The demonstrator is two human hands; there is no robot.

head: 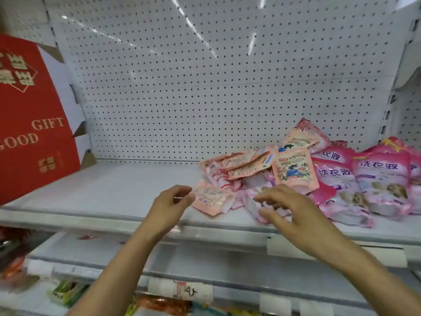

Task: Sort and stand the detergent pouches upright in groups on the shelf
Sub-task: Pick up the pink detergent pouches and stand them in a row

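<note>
Reaching toward the jumbled detergent pouches [262, 176] heaped toward the shelf [114, 190]'s right end, left hand [169, 206] loosely curled, right hand [289, 208] spread, both holding nothing; front-edge pouches risk sliding off if disturbed.

Peach floral pouches [295, 171], pink-and-lilac pouches [380, 179], a red gold-lettered box [29, 124], white black-dotted pegboard [205, 87].

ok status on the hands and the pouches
Left hand at the edge of a flat peach pouch, right hand open over the pile. Peach pouches heaped; pink pouches partly upright. Shelf space free leftward.
</note>
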